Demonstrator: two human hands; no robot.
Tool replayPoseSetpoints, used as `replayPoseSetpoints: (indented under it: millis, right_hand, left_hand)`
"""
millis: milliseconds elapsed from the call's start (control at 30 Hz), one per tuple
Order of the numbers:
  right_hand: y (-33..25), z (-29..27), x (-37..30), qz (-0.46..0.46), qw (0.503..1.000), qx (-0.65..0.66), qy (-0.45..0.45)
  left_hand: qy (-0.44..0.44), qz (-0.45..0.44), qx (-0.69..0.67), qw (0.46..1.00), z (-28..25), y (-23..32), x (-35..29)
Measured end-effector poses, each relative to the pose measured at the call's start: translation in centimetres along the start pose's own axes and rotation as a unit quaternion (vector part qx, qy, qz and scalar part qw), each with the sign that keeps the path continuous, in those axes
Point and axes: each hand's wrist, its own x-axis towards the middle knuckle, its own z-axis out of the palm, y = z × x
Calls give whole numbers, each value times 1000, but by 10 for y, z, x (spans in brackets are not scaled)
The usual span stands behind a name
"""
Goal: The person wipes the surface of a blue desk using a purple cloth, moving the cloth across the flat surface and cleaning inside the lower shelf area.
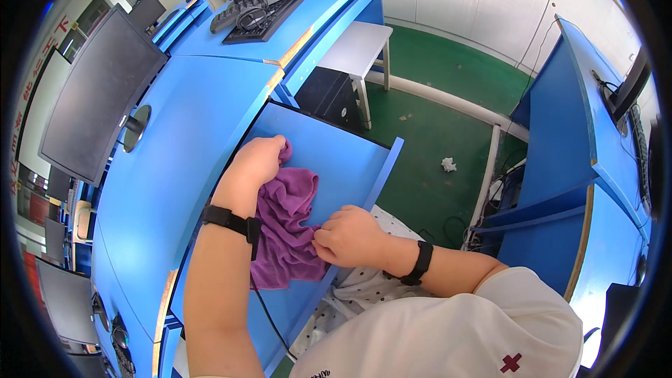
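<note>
A crumpled purple cloth (287, 203) lies on a blue pull-out keyboard tray (336, 141) that slides out from under the desk. My left hand (260, 160) is closed on the cloth's upper corner, near the desk edge. My right hand (348, 236) pinches the cloth's right edge, close to the tray's front lip. Between the two hands the fabric is bunched into folds. Each wrist wears a black strap, and a thin black cable (269, 316) runs down beside my left forearm.
A monitor (105, 94) stands on the blue desk (164, 161) to the left. Stacked keyboards (280, 3) lie at the far end. Beyond the tray are a grey stool (357, 49) and a black computer case (329, 94). Crumpled paper (449, 164) lies on the green floor; another desk (560, 112) stands right.
</note>
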Motion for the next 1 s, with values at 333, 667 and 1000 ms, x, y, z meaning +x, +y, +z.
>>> replayPoseSetpoints:
  millis: [333,667,1000]
  right_hand:
    - [1,-2,0,11,1000,-4,-13]
    - [1,-4,1,7,1000,2,-7]
    - [4,-1,1,-10,999,5,35]
  left_hand:
    - [47,-14,85,995,5,16,-4]
    - [66,-24,95,993,8,17,-4]
    - [74,-26,111,991,12,20,-1]
